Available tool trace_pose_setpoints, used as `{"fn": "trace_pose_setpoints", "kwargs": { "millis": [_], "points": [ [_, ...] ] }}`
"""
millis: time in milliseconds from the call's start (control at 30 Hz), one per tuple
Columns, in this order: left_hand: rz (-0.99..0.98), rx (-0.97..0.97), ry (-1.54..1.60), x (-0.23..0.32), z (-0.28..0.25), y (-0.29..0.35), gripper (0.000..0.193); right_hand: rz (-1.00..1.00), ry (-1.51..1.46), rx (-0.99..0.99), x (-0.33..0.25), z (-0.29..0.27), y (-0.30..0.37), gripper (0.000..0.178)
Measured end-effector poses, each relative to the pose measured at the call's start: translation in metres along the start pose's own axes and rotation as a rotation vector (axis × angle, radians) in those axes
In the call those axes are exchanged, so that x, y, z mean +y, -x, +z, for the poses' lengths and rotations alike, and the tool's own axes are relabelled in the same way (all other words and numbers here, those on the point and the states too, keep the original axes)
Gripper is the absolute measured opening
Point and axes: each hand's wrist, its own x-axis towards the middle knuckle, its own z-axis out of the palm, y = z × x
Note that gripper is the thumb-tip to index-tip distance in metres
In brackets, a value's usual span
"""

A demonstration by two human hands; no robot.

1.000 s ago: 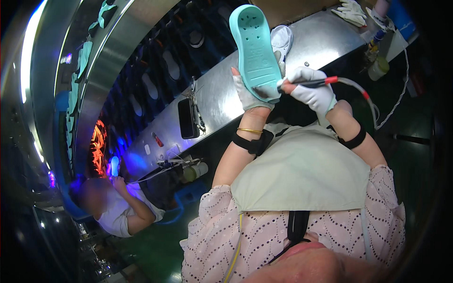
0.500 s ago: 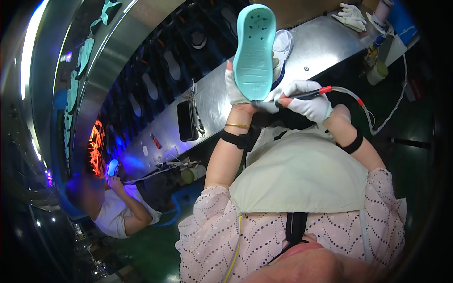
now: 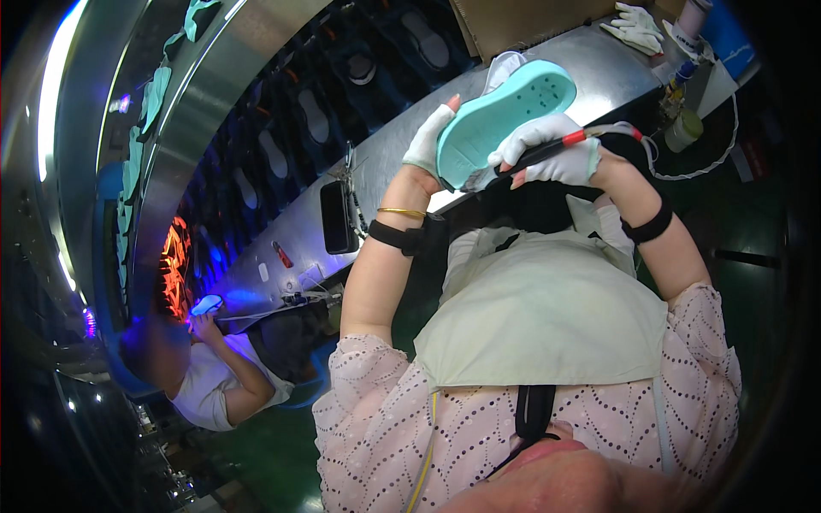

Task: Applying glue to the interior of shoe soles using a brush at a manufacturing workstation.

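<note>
A teal shoe sole (image 3: 513,104) is held tilted above the metal bench, its dotted toe end pointing right and away. My left hand (image 3: 428,141), in a white fingerless glove, grips it by its left side, thumb up along the edge; the other fingers are hidden beneath. My right hand (image 3: 556,158), gloved likewise, is closed round the black handle of a brush (image 3: 539,155). Its bristles meet the rim of the sole near the heel end. From the handle's back a thin hose (image 3: 623,129) with red bands runs off. Behind the sole, a white shoe (image 3: 503,72) is partly covered.
On the bench (image 3: 393,141) lie a black phone (image 3: 337,218), a red-handled tool (image 3: 281,255) and white gloves (image 3: 634,31). A cardboard box (image 3: 530,19) stands behind. Shoes line the dark rack beyond; teal pieces (image 3: 154,90) lie along the machine. At left a co-worker (image 3: 224,380) holds a blue-lit sole.
The sole has swung from upright to slanting right and tipped over, with my left hand now on its left side. The brush has stayed by the heel end, and the hose has shifted.
</note>
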Motion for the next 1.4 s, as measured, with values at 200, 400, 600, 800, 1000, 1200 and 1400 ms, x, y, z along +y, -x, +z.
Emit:
{"fn": "trace_pose_setpoints", "kwargs": {
  "millis": [200,400,600,800,1000,1200,1400],
  "points": [
    [-0.272,-0.102,-0.002,0.004,-0.009,-0.016,0.049,-0.198,0.134,0.026,-0.01,-0.011,-0.008,0.019],
    [-0.175,-0.056,-0.132,0.01,-0.001,-0.007,0.056,-0.042,0.266,0.042,-0.016,-0.038,0.003,0.018],
    [0.115,-0.246,0.243,-0.017,0.008,-0.013,0.068,0.006,0.047,0.412,-0.003,0.006,-0.002,0.007],
    [0.31,-0.053,0.484,-0.041,0.012,-0.013,0.066,0.099,-0.135,0.4,-0.008,0.015,0.002,0.01],
    [0.362,-0.08,0.399,-0.047,0.023,-0.01,0.059,-0.205,0.024,0.637,0.005,0.014,-0.023,0.007],
    [0.386,0.009,0.351,-0.045,0.01,-0.003,0.064,-0.161,-0.188,0.531,-0.003,-0.01,-0.021,0.007],
    [0.311,-0.089,0.23,-0.042,0.015,0.01,0.067,-0.348,0.103,0.65,0.003,-0.028,-0.04,0.009]
  ]
}}
